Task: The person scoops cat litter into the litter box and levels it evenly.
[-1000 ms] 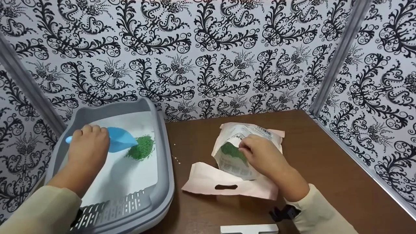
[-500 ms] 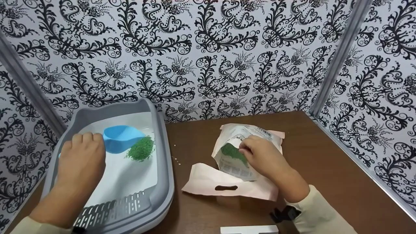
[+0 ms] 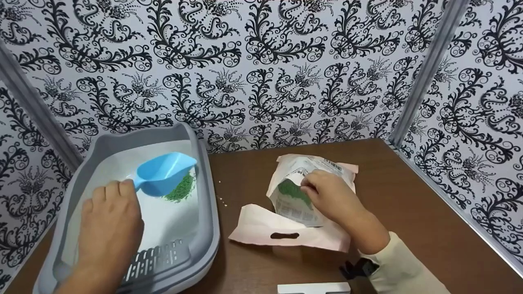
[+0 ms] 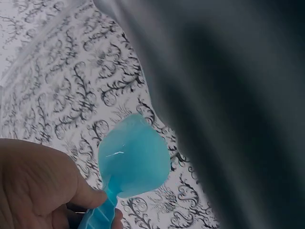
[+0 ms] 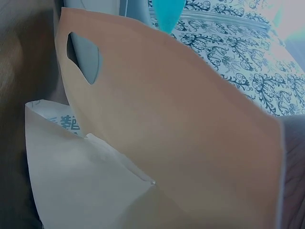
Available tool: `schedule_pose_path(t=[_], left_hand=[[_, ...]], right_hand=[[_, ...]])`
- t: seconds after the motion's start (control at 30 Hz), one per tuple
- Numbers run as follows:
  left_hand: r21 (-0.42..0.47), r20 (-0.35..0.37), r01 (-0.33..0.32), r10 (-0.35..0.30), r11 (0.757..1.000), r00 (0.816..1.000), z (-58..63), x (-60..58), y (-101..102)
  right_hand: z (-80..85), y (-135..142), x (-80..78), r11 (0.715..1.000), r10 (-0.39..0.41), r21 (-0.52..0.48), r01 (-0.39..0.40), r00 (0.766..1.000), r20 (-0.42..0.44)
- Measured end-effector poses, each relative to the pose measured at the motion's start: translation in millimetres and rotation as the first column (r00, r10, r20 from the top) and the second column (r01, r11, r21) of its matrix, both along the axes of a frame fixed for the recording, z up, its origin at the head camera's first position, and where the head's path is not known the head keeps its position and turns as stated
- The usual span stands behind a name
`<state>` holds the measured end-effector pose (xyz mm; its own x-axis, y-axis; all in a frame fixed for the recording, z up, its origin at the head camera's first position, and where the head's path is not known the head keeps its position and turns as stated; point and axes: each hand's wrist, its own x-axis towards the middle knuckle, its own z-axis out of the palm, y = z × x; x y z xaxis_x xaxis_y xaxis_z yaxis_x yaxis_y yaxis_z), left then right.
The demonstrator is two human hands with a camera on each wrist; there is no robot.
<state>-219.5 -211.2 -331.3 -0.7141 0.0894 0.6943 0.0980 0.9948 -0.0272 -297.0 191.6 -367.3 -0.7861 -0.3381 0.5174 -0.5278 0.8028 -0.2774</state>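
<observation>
My left hand (image 3: 110,220) grips the handle of a light blue scoop (image 3: 165,173) above a grey litter box (image 3: 207,204). The scoop's bowl points right and faces up; no granules show inside it. Beneath and beside it, a small heap of green granules (image 3: 184,191) lies on the box's white floor. In the left wrist view, thumb and fingers curl round the ribbed handle of the scoop (image 4: 136,162). My right hand (image 3: 337,198) pinches the upper edge of an opened pale pink bag (image 3: 255,224) with green granules inside. The right wrist view shows the bag's flap (image 5: 167,95) and its handle slot.
At the front of the brown table (image 3: 245,175) lies a white flat piece (image 3: 314,288). A few pale crumbs (image 3: 222,201) are scattered between box and bag. Patterned walls (image 3: 265,81) stand behind and at both sides. A slotted grey grate (image 3: 159,259) spans the box's front.
The scoop has turned from bowl tipped over to bowl facing up, and shifted slightly right. My left hand has come nearer. The right hand and bag have stayed in place.
</observation>
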Motion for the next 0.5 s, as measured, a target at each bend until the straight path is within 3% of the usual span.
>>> schedule_pose_path(t=[0.23,0.5], left_hand=[[0.05,0.015,0.044,-0.045,0.998,0.999,-9.9,10.4,18],[0.104,-0.001,0.074,-0.075,0.992,0.997,-25.2,10.1,32]], right_hand=[[0.0,0,0.1,1.0,-0.007,0.001,0.007,1.0,-0.006],[0.7,1,0.3,1.0,-0.019,0.011,0.019,1.0,0.015]])
